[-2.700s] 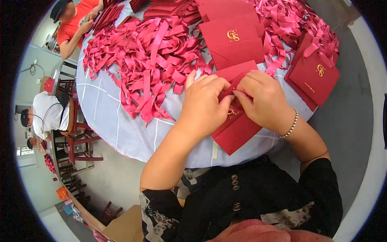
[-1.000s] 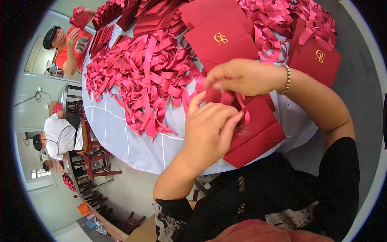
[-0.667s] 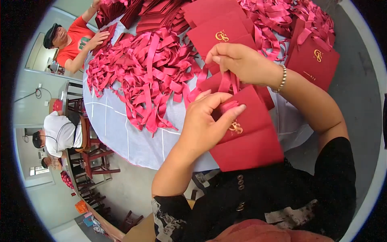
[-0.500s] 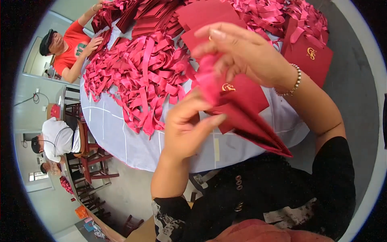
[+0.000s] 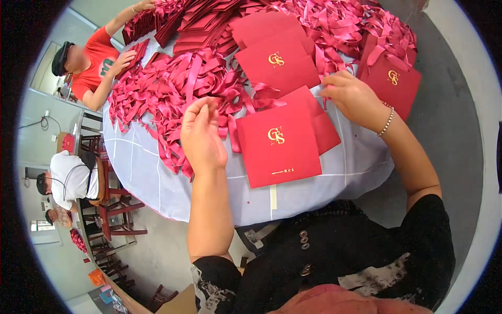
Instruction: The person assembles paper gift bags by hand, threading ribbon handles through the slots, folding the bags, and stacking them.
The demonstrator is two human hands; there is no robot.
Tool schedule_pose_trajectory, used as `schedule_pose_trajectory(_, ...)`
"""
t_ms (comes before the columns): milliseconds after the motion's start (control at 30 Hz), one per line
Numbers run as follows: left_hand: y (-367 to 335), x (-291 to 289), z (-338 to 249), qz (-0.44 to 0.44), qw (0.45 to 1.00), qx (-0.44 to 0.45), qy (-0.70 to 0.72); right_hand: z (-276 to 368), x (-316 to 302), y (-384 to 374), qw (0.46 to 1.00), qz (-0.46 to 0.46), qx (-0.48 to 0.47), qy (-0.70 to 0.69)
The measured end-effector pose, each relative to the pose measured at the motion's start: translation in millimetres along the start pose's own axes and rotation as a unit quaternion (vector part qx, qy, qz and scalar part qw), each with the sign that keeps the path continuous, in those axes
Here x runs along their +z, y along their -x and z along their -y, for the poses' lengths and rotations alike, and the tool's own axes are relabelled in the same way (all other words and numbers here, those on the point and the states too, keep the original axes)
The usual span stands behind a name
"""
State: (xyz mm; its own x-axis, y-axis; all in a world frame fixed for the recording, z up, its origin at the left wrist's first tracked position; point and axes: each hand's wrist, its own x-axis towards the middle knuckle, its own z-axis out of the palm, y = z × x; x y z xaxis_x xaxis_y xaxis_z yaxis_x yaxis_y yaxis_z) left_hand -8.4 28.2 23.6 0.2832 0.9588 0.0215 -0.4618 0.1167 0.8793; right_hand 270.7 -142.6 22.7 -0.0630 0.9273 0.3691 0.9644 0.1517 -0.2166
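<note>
A red paper bag (image 5: 280,152) with a gold emblem lies flat before me, over another red bag (image 5: 328,133). Pink ribbon (image 5: 265,100) loops out at its upper left edge. My left hand (image 5: 203,135) is raised left of the bag, over the front of a pink ribbon heap (image 5: 201,78). Its fingers are loosely bent and nothing shows in them. To the upper right of the bag, my right hand (image 5: 356,99) hovers with curved fingers, a bit of ribbon showing by the tips. I see no bag in either hand.
More red bags (image 5: 280,60) lie farther back, with stacked ones (image 5: 204,26) behind. Another ribbon heap (image 5: 334,26) and a ribboned bag (image 5: 395,86) are at right. Across the white-covered table (image 5: 157,183), a person in orange (image 5: 99,60) handles red bags. Stools (image 5: 117,214) stand left.
The red bag that was tilted between my hands now lies flat on the table, emblem up. My hands have let go and moved apart, left hand leftward, right hand rightward.
</note>
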Motion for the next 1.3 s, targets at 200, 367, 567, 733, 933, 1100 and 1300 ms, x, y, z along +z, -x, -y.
schedule_pose_trajectory(200,16.5,13.2,6.7,0.249,0.79,0.194,-0.526,-12.6,15.1,1.9,0.997,-0.057,0.04,-0.041)
schedule_pose_trajectory(367,25.9,19.6,3.0,0.27,0.809,0.158,-0.497,26.2,-6.8,-13.7,0.945,-0.182,0.117,-0.247)
schedule_pose_trajectory(567,29.1,19.8,0.1,0.284,0.76,0.216,-0.543,86.1,9.9,-18.7,0.968,-0.039,0.063,-0.24)
schedule_pose_trajectory(733,30.0,23.0,1.8,0.347,0.744,0.233,-0.521,88.2,17.9,-26.8,0.958,0.009,0.107,-0.265)
schedule_pose_trajectory(933,30.2,17.6,4.0,0.342,0.749,0.238,-0.515,90.1,24.5,-31.2,0.933,0.053,0.096,-0.342)
schedule_pose_trajectory(1100,30.6,16.2,3.5,0.349,0.744,0.227,-0.523,89.1,16.5,-33.6,0.9,0.096,0.154,-0.397)
schedule_pose_trajectory(1300,28.3,16.2,-6.0,0.369,0.737,0.278,-0.493,77.0,12.2,-31.7,0.924,0.002,0.135,-0.358)
